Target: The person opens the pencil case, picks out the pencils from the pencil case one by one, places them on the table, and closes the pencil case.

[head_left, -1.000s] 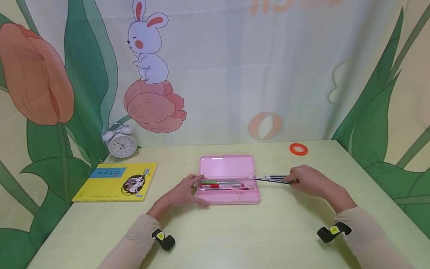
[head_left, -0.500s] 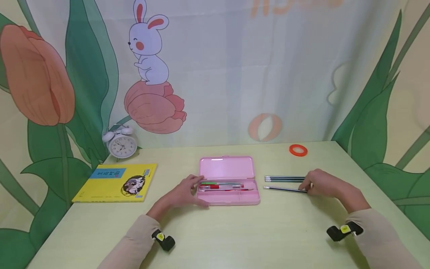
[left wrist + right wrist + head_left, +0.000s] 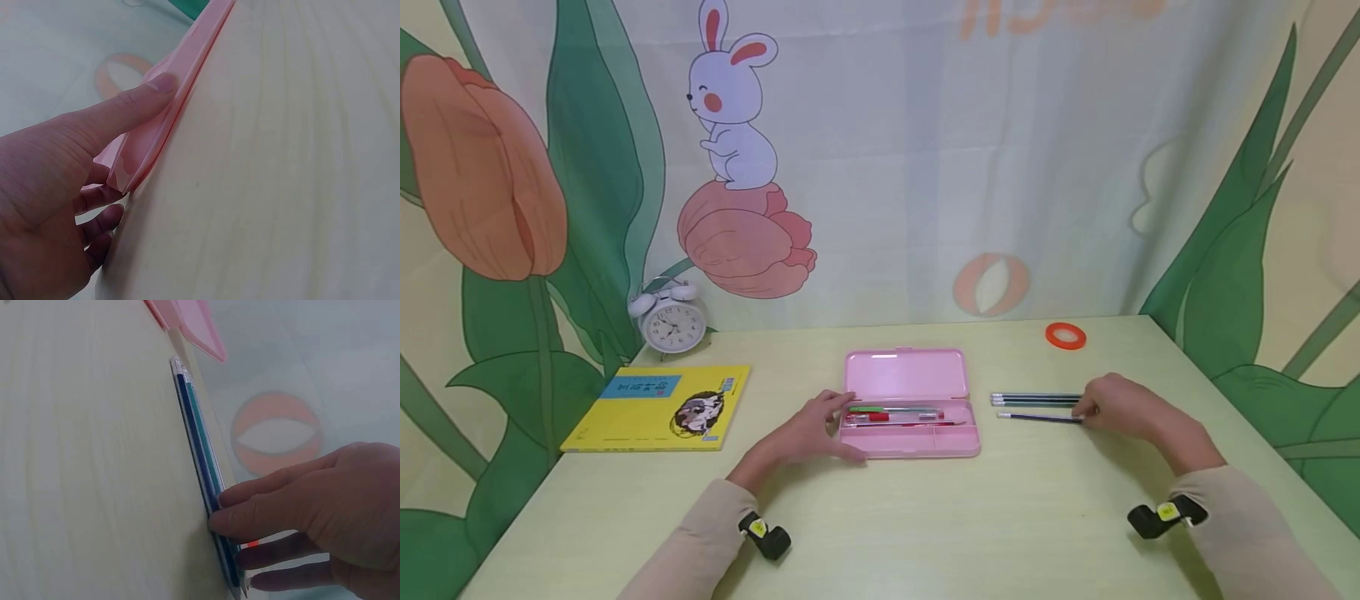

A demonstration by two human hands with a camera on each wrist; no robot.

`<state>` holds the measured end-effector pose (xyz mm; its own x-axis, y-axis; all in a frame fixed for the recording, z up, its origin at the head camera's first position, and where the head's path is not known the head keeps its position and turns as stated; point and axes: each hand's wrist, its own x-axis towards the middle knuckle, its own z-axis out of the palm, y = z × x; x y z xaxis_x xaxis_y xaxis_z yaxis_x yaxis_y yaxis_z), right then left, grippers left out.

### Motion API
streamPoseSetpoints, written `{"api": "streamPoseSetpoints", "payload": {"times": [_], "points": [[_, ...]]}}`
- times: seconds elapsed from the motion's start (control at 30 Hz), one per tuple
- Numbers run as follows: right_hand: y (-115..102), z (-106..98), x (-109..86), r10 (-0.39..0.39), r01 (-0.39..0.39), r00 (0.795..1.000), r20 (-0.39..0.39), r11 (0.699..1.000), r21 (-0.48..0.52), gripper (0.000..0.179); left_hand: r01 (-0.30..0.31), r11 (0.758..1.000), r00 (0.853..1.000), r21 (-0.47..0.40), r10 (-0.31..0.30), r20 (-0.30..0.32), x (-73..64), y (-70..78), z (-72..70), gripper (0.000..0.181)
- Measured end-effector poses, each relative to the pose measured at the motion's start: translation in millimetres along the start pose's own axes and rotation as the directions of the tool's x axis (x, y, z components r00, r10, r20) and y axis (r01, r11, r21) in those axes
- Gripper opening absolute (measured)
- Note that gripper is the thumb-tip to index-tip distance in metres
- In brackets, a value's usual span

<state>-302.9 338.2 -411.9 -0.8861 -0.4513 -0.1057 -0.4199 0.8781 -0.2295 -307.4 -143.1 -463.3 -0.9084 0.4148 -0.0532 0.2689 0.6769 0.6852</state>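
Newly lowered to pale desk (image 3: 940, 529), outside pink plastic case (image 3: 957, 443): slim dark pencil (image 3: 1039, 417), pinched by right hand (image 3: 1118, 407); case gripped by left hand (image 3: 808, 428).

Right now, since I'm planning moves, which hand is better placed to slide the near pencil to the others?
Probably the right hand: it holds the near pencil, close to the other pencils. The left hand grips the case, farther away.

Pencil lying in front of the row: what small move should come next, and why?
Probably nudge the front pencil in against the row of pencils: in the head view a strip of table shows between them, and the right hand pinches its far end from the open pencil case.
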Motion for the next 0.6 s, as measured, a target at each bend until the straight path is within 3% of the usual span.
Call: {"api": "streamPoseSetpoints", "payload": {"times": [0.37,0.6], "points": [[-24,7,10.4,-0.006,0.000,1.000,-0.031,0.981,-0.192,0.008,0.011,1.000,1.000,0.000,-0.011,-0.006,0.5,0.0,0.9,0.110],[-28,12,15.6,0.016,-0.031,0.998,-0.066,0.971,-0.237,0.010,0.007,1.000,1.000,0.001,-0.007,0.001,1.3,-0.7,0.5,0.110]]}}
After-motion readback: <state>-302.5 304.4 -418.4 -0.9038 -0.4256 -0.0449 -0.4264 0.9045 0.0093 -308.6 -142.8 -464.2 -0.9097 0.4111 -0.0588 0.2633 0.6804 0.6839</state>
